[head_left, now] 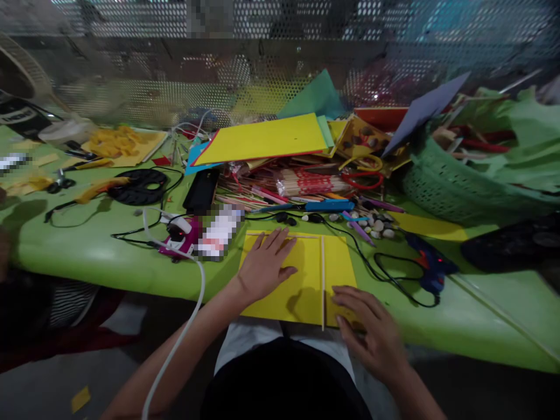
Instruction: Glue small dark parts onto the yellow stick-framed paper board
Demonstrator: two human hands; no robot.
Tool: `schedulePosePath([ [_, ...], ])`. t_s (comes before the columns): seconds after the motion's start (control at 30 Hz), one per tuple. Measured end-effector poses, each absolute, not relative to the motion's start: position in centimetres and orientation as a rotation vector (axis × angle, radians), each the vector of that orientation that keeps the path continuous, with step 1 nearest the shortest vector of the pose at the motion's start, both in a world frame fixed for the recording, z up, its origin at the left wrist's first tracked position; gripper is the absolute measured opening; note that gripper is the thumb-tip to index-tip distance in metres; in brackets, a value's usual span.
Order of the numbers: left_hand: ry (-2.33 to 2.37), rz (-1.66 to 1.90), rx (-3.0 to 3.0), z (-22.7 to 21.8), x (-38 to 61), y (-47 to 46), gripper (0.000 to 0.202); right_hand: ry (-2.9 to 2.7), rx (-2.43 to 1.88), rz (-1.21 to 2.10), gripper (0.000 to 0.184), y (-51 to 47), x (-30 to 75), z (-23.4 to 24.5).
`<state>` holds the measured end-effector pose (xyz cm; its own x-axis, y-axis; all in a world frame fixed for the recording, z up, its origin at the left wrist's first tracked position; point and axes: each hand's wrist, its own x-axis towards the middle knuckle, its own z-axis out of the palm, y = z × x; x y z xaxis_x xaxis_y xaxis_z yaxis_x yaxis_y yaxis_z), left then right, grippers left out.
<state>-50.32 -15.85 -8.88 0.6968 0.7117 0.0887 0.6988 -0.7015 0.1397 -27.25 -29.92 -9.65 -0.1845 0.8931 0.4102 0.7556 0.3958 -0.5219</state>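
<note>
A yellow paper sheet (306, 280) lies at the near edge of the green table (96, 245). My left hand (265, 265) rests flat on its left half, fingers stretched out. A thin wooden stick (322, 280) lies upright across the sheet, and a second stick (284, 235) runs along its top edge. My right hand (367, 329) hovers at the sheet's lower right corner, fingers spread and slightly curled, close to the lower end of the upright stick, holding nothing I can see.
A blue glue gun (426, 265) with a black cord lies to the right. Pebbles (378, 226), pens, bundled sticks (306, 184) and coloured paper sheets (262, 140) crowd the middle. A green basket (441, 181) stands at right; a black phone (201, 191) and a white cable (184, 326) at left.
</note>
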Motion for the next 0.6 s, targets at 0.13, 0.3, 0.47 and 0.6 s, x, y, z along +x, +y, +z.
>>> schedulePosePath([
  [0.13, 1.164, 0.223, 2.778, -9.5, -50.4, -15.5, 0.065, -2.108, -1.536, 0.267, 0.039, -27.8, -27.1, -9.7],
  [0.3, 1.148, 0.255, 2.760, -9.8, -50.5, -15.4, 0.071, -2.221, -1.584, 0.224, 0.049, -26.7, -27.1, -10.9],
  [0.47, 1.122, 0.267, 2.762, -9.7, -50.7, -15.2, 0.072, -2.228, -1.527, 0.190, 0.050, -26.7, -26.9, -11.8],
  [0.6, 1.082, 0.269, 2.761, -9.7, -51.0, -14.8, 0.076, -2.238, -1.512, 0.179, 0.049, -26.7, -26.8, -11.9],
])
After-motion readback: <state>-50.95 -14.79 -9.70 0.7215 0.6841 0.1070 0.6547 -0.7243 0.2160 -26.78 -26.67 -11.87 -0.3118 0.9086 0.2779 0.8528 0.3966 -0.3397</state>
